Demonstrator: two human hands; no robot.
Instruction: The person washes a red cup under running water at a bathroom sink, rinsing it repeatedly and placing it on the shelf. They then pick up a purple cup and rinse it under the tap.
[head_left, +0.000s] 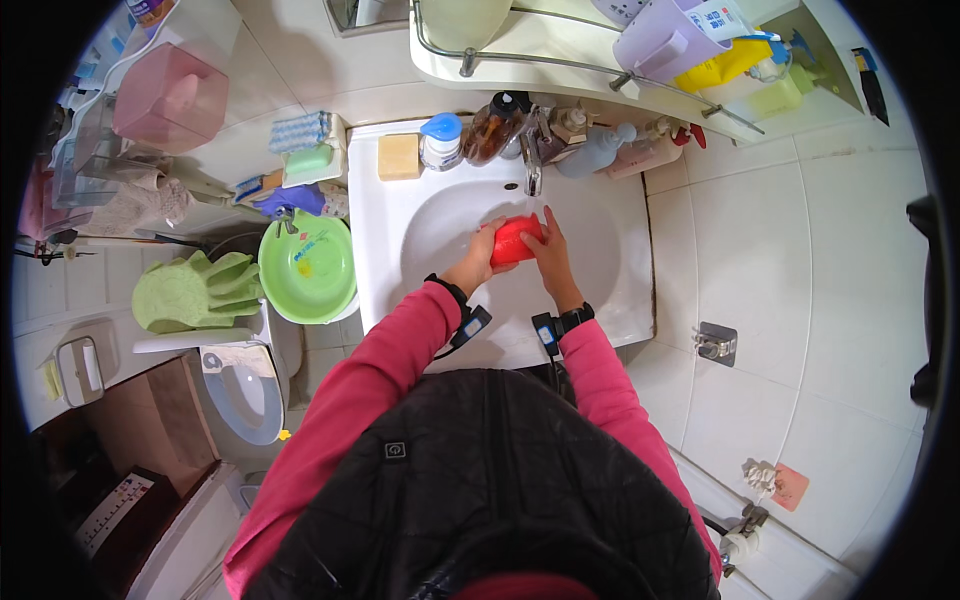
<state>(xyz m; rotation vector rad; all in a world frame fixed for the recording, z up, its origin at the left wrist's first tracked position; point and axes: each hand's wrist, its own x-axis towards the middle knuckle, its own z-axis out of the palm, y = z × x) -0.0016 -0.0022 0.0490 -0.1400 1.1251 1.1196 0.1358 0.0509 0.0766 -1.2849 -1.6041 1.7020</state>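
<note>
A red object (515, 241), possibly a plastic cup or small bowl, is held between both hands over the white washbasin (435, 300). My left hand (480, 253) grips its left side, the fingers partly behind it. On its right side, my right hand (553, 251) presses with the thumb across the front, while a finger points up towards the faucet. The metal faucet (532, 169) stands just above the hands, and a thin stream of water seems to fall from it. Each wrist wears a black strap with a small device.
Along the basin's back edge stand a yellow soap bar (398, 157), a blue-capped bottle (441, 141) and several pump bottles. A railed shelf (525, 67) overhangs them. Left of the basin are a green plastic basin (307, 292) and a toilet (247, 390); a tiled wall (750, 247) is at right.
</note>
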